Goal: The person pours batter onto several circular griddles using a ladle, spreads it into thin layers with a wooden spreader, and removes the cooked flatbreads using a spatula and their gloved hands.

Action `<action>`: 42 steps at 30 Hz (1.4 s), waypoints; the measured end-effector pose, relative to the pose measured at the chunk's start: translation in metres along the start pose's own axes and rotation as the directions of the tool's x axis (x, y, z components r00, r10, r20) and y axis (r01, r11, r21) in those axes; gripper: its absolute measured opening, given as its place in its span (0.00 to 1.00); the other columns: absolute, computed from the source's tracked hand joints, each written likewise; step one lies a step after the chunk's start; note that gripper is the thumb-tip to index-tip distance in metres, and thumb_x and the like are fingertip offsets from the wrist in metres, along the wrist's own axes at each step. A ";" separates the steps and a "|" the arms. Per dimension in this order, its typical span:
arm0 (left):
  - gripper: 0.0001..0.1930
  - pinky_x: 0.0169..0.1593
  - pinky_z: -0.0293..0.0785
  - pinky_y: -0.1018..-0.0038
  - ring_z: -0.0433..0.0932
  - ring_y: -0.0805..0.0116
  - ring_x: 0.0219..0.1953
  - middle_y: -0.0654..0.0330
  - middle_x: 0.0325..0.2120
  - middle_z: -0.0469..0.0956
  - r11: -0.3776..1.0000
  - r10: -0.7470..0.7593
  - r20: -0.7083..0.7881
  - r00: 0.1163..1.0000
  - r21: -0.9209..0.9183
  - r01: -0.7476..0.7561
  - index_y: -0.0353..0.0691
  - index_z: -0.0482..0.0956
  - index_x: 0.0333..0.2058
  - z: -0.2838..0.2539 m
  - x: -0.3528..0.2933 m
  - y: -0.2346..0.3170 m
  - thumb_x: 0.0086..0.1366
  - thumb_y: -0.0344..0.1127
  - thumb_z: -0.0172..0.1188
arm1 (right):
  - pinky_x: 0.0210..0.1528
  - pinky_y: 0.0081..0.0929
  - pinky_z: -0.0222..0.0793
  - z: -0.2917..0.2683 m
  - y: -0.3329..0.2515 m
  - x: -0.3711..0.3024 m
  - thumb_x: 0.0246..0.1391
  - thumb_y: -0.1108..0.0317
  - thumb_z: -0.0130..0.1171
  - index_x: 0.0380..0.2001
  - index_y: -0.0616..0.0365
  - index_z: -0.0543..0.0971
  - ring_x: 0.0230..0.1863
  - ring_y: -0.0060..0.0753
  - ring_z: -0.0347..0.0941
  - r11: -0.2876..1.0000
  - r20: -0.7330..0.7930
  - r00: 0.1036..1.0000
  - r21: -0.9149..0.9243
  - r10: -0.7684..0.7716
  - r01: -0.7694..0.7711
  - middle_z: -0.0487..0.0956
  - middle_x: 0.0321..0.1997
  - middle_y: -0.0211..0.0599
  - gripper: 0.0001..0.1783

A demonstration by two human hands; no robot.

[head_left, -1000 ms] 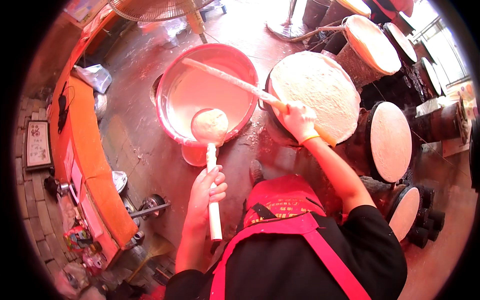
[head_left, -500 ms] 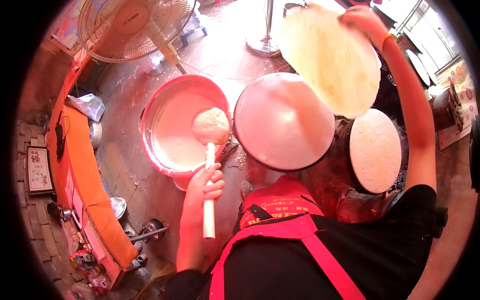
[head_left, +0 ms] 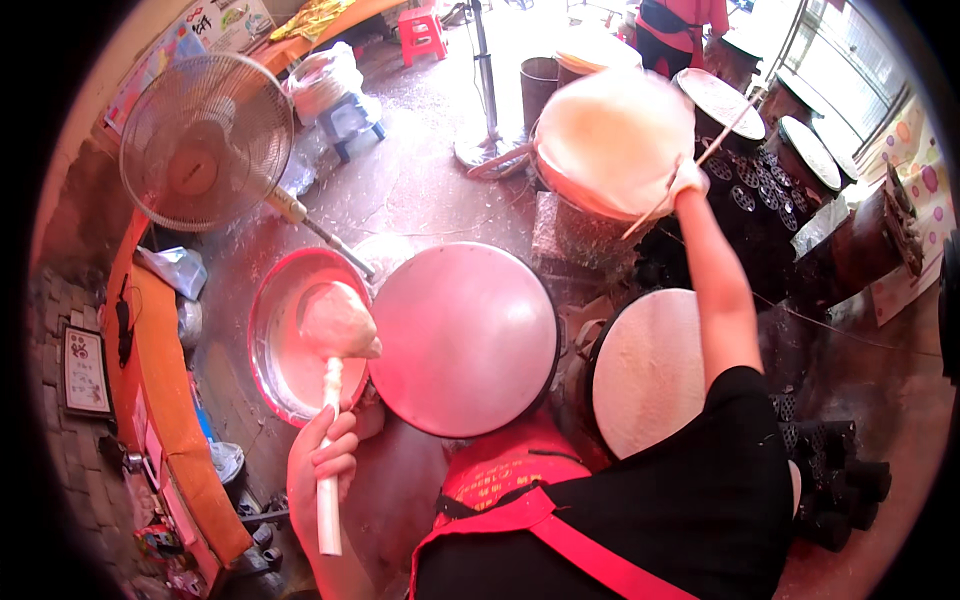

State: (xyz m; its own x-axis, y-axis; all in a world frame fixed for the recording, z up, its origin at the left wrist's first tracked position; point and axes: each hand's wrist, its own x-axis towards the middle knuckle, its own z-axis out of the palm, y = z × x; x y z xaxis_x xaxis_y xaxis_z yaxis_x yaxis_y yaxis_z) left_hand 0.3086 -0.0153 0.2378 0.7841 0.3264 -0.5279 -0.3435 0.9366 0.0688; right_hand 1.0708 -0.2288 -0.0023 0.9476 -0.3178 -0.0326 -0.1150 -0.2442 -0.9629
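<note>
My left hand (head_left: 335,455) is closed around the pale handle of a ladle (head_left: 330,510). The ladle's batter-coated bowl is raised over a red-rimmed bucket (head_left: 262,375) of pale batter. Beside the bucket sits a bare round griddle (head_left: 460,340). Farther right, a second griddle carries a pale sheet of batter (head_left: 650,375), partly covered by my right arm. My right hand (head_left: 688,182) reaches far forward, closed at the near right rim of a large thin pancake (head_left: 612,140) on a round stand. A thin stick (head_left: 650,218) crosses by that hand; whether the fingers touch it is unclear.
A standing fan (head_left: 205,150) is at the left, by an orange-topped counter (head_left: 170,400). More round griddles (head_left: 720,103) and dark perforated briquettes (head_left: 770,185) are at the far right. Another person (head_left: 670,30) stands at the back. A red stool (head_left: 422,35) is behind.
My right hand has carried the hanging pancake forward and lowered it onto the far stand. My left hand keeps the ladle over the batter bucket. The view has shifted to the right.
</note>
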 end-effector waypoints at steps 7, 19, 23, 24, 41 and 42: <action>0.16 0.13 0.61 0.83 0.60 0.79 0.16 0.61 0.26 0.58 0.982 0.160 -0.139 0.977 0.127 -0.142 0.23 0.58 0.50 0.035 -0.013 -0.044 0.74 0.34 0.35 | 0.38 0.33 0.74 0.032 0.043 -0.165 0.45 0.40 0.64 0.32 0.63 0.82 0.35 0.39 0.80 0.916 -0.117 0.928 -0.157 0.353 -0.368 0.83 0.35 0.43 0.31; 0.11 0.11 0.50 0.88 0.54 0.85 0.12 0.67 0.22 0.62 0.576 -0.135 -0.279 0.951 0.758 0.305 0.39 0.63 0.48 0.049 0.052 -0.068 0.70 0.34 0.47 | 0.10 0.16 0.44 -0.108 0.005 -0.261 0.58 0.67 0.57 0.38 0.54 0.77 0.09 0.13 0.50 0.672 0.540 0.811 0.517 0.225 -0.531 0.63 0.18 0.22 0.06; 0.07 0.17 0.62 0.70 0.66 0.68 0.13 0.64 0.15 0.65 -0.140 0.063 0.003 0.998 0.990 0.006 0.39 0.69 0.39 -0.032 0.139 -0.055 0.64 0.33 0.52 | 0.10 0.15 0.46 -0.170 0.017 -0.396 0.64 0.55 0.47 0.48 0.57 0.72 0.10 0.12 0.52 0.728 0.838 0.517 0.243 0.176 -0.642 0.65 0.18 0.22 0.19; 0.07 0.21 0.64 0.65 0.67 0.58 0.15 0.59 0.15 0.67 -0.493 0.133 0.317 0.939 0.843 -0.215 0.37 0.70 0.38 -0.070 0.169 -0.041 0.61 0.30 0.52 | 0.10 0.15 0.46 -0.177 0.019 -0.436 0.65 0.53 0.43 0.50 0.57 0.71 0.10 0.12 0.52 0.749 0.836 0.513 0.209 0.197 -0.629 0.65 0.18 0.23 0.21; 0.19 0.18 0.65 0.79 0.65 0.79 0.14 0.64 0.22 0.75 -0.244 0.215 0.693 0.688 0.720 -0.649 0.38 0.76 0.51 -0.081 0.169 0.075 0.61 0.34 0.60 | 0.08 0.19 0.49 -0.123 0.039 -0.700 0.62 0.66 0.49 0.63 0.38 0.65 0.08 0.14 0.51 0.894 0.456 0.847 0.206 0.273 -0.399 0.61 0.14 0.21 0.25; 0.19 0.18 0.64 0.80 0.66 0.80 0.15 0.65 0.22 0.75 -0.138 0.229 0.622 0.749 0.782 -0.607 0.37 0.74 0.53 -0.089 0.158 0.089 0.62 0.33 0.59 | 0.08 0.19 0.48 -0.121 0.028 -0.700 0.62 0.66 0.48 0.63 0.38 0.66 0.08 0.14 0.51 0.840 0.520 0.794 0.236 0.315 -0.488 0.61 0.15 0.22 0.25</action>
State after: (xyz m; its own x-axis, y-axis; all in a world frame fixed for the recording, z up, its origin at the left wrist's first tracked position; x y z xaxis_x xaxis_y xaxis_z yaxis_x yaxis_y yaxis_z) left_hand 0.3560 0.1081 0.0854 0.8301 0.5380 0.1467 -0.0243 -0.2279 0.9734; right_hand 0.3686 -0.1238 0.0259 0.8711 0.1468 -0.4687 -0.4888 0.1659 -0.8565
